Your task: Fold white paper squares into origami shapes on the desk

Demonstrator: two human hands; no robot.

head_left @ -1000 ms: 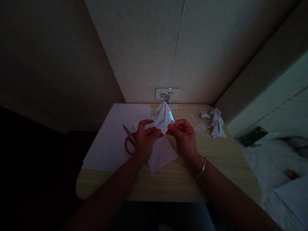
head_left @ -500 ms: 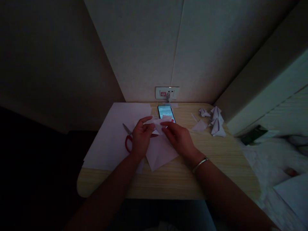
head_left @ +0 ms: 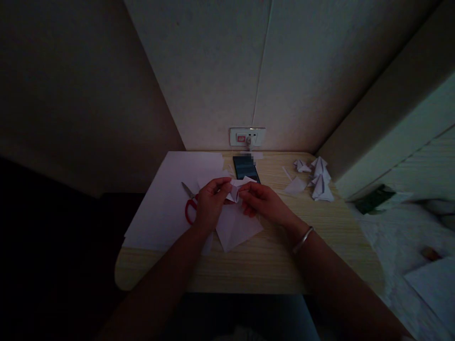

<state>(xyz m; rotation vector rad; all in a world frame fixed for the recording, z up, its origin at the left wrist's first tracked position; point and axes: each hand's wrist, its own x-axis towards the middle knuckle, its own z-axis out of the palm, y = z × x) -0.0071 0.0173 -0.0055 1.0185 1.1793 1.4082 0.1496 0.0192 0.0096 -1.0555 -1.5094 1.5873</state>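
Observation:
A small piece of folded white paper [head_left: 235, 190] is pinched between my two hands above the table. My left hand [head_left: 212, 200] grips its left side with thumb and fingers. On its right side, the fingertips of my right hand [head_left: 261, 201] close on the paper. Beneath them lies a creased white sheet [head_left: 236, 229]. Red-handled scissors [head_left: 191, 204] rest just left of my left hand, partly hidden by it, on a stack of white paper [head_left: 159, 203]. A dark-screened phone [head_left: 245, 167] lies behind the folded paper.
Several folded paper shapes [head_left: 322, 182] stand at the table's back right, near a small folded piece [head_left: 301, 166] and paper scraps [head_left: 295, 184]. A wall socket [head_left: 247, 137] holds a plug behind the wooden table [head_left: 249, 279].
The phone screen has gone from lit to dark. The folded paper has changed shape and angle between my fingers, and my right wrist has shifted slightly right.

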